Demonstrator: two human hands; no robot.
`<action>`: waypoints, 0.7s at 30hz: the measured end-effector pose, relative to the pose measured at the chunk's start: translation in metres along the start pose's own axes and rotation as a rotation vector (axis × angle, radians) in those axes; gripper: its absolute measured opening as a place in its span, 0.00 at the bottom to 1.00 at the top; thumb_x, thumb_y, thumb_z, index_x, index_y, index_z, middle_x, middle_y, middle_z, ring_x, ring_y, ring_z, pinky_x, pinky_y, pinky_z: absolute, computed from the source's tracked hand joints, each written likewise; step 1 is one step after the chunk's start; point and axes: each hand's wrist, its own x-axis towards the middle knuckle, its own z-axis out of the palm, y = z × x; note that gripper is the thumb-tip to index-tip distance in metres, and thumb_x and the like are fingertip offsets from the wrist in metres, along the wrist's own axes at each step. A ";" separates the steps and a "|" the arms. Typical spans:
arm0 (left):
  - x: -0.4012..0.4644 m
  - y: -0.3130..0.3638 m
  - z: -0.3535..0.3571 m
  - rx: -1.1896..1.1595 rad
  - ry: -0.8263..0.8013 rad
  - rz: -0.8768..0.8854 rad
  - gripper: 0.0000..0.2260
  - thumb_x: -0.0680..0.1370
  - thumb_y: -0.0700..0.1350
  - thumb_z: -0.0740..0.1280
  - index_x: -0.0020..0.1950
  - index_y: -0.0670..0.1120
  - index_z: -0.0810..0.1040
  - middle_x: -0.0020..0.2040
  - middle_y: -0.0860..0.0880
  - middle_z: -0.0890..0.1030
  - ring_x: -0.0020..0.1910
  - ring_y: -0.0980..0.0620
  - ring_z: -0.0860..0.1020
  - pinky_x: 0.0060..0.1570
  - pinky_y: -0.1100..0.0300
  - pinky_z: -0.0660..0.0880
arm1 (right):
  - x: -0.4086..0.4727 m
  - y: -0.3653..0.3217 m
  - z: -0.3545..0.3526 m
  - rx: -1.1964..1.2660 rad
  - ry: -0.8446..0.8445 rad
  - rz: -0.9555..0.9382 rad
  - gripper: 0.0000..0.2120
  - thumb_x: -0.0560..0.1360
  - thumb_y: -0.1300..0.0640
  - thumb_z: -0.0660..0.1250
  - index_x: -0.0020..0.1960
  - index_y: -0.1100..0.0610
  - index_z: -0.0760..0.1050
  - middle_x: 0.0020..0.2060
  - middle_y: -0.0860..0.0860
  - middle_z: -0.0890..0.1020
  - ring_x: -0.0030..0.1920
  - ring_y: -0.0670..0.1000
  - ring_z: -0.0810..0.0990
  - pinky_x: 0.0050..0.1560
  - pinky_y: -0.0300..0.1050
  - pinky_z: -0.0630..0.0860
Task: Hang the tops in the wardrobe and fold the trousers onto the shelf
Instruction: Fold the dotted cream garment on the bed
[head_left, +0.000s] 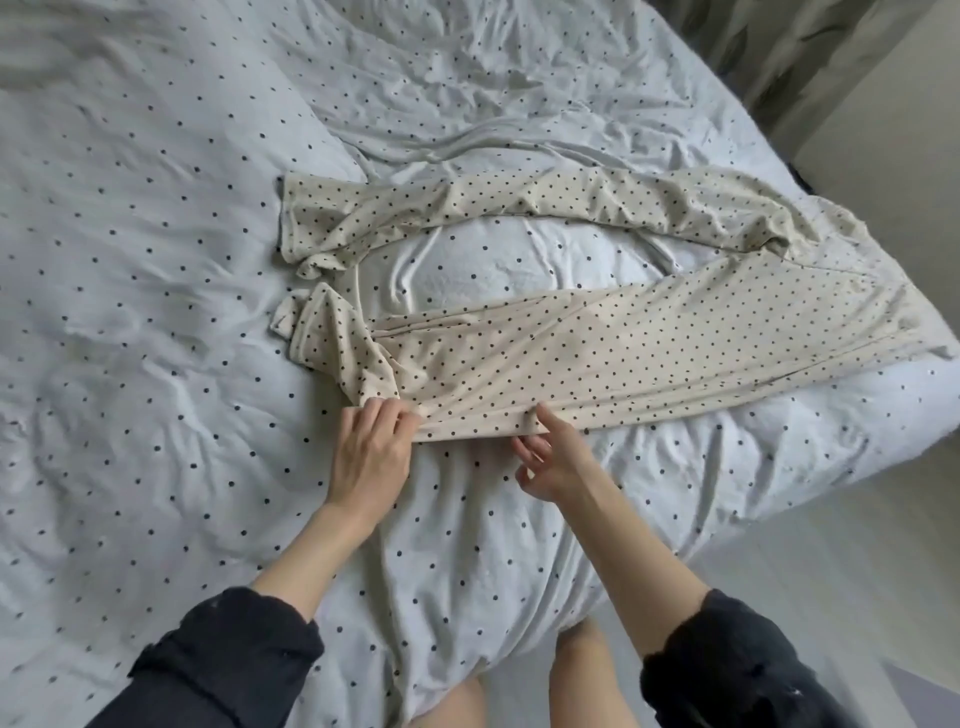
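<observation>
Cream dotted trousers (597, 358) are spread on the bed (156, 260), their waist at about 3 o'clock near the bed's edge and both legs running toward 9 o'clock. The far leg lies crumpled at 12 o'clock; the near leg is flatter, its cuff bunched at 9 o'clock. The near edge of this leg is pinched by the left hand (371, 452), fingers curled onto the cloth. The same edge is touched at about 5 o'clock of the leg by the right hand (553, 457), forefinger extended onto the hem, other fingers loosely spread and holding nothing. Dark sleeves (223, 670) are pushed up on both forearms.
</observation>
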 end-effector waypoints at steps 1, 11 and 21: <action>0.002 -0.006 0.000 0.018 0.005 -0.003 0.10 0.68 0.31 0.62 0.43 0.42 0.79 0.42 0.45 0.79 0.42 0.43 0.77 0.45 0.51 0.65 | -0.002 0.004 0.009 0.017 -0.009 -0.006 0.10 0.75 0.50 0.67 0.40 0.53 0.71 0.30 0.45 0.78 0.41 0.44 0.77 0.37 0.43 0.64; 0.019 -0.058 -0.013 -0.049 0.026 0.031 0.11 0.67 0.30 0.65 0.45 0.42 0.79 0.41 0.46 0.79 0.42 0.45 0.78 0.54 0.49 0.65 | -0.025 0.022 0.042 0.159 0.133 -0.153 0.05 0.75 0.60 0.58 0.41 0.55 0.69 0.35 0.48 0.76 0.34 0.46 0.77 0.34 0.40 0.63; -0.047 -0.071 0.017 -0.334 -0.567 -0.030 0.14 0.79 0.48 0.58 0.64 0.52 0.73 0.62 0.54 0.75 0.62 0.54 0.70 0.60 0.57 0.63 | -0.015 0.052 0.019 -0.533 0.421 -0.294 0.11 0.77 0.62 0.55 0.36 0.60 0.68 0.32 0.52 0.74 0.31 0.51 0.75 0.29 0.41 0.61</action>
